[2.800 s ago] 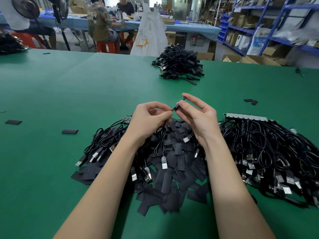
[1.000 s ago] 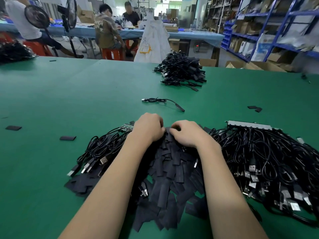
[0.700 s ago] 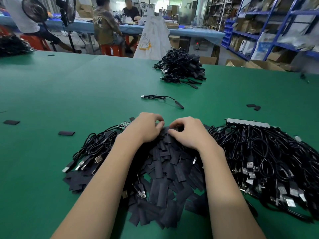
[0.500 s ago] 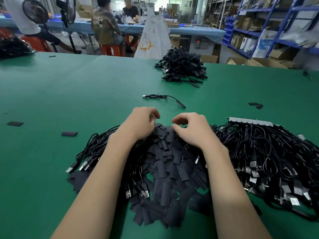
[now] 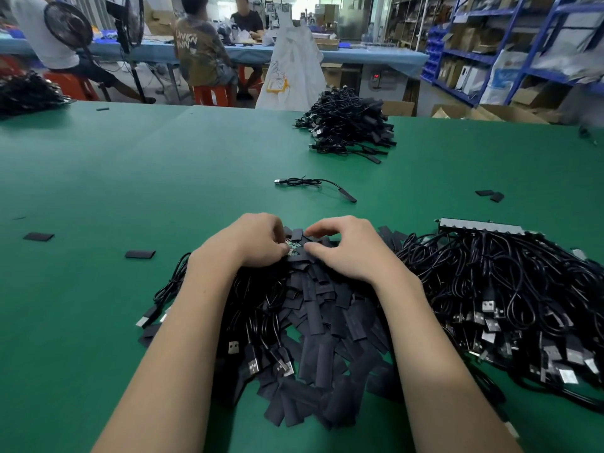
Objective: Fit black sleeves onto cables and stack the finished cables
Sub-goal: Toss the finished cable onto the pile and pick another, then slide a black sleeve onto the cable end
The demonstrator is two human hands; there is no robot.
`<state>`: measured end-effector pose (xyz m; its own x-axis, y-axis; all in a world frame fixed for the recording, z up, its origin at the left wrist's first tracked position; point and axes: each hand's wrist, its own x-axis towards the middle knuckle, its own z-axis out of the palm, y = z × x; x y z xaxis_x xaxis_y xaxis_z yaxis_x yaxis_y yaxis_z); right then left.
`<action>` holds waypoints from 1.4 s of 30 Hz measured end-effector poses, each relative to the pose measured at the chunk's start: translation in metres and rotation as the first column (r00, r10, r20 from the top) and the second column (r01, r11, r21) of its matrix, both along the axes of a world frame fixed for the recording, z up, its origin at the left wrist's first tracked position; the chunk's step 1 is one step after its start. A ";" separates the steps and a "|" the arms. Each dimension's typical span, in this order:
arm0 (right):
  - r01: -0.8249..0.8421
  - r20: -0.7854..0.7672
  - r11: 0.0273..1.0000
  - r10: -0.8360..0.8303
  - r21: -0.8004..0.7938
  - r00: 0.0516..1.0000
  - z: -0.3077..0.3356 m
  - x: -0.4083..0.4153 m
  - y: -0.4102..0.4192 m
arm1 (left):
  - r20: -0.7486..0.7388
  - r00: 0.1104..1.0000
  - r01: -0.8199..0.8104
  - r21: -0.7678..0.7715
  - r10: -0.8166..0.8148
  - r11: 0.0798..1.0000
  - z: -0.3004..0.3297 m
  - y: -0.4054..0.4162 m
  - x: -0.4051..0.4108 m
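Observation:
A heap of flat black sleeves (image 5: 327, 322) lies on the green table (image 5: 163, 178) right in front of me. My left hand (image 5: 251, 240) rests on the heap's far edge, fingers pinched on a cable's small green board end (image 5: 292, 249). My right hand (image 5: 346, 248) faces it, thumb and forefinger closed around a black sleeve (image 5: 297, 234). Unsleeved black USB cables (image 5: 510, 289) are piled to the right. One sleeved cable (image 5: 313, 183) lies alone beyond my hands. The stack of finished cables (image 5: 349, 125) sits at the far edge.
Loose sleeves lie on the table at the left (image 5: 140, 254), further left (image 5: 38, 237) and at the right (image 5: 489, 194). Another cable pile (image 5: 26, 93) is at the far left. People sit at a blue table behind, beside fans (image 5: 68, 27) and blue shelving (image 5: 523, 44).
The sleeved cable I held up is now lying on the table ahead. Both hands have dropped to the sleeve heap and closed on a new board end and sleeve.

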<state>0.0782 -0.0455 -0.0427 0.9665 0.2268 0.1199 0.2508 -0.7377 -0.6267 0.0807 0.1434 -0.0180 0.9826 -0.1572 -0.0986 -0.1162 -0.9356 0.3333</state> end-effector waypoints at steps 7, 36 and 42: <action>0.027 -0.041 0.989 -0.033 -0.146 0.999 0.001 0.003 0.000 | 0.019 1.000 -0.022 -0.086 0.024 0.996 0.009 0.010 -0.006; 0.276 -0.367 0.581 0.041 0.765 0.929 0.017 -0.010 0.031 | 0.251 0.961 0.004 -0.421 0.113 0.907 0.023 0.016 -0.006; 0.278 -0.404 0.492 0.170 0.825 0.899 0.022 -0.012 0.027 | 0.395 0.911 0.003 -0.298 0.120 0.955 0.009 -0.007 -0.001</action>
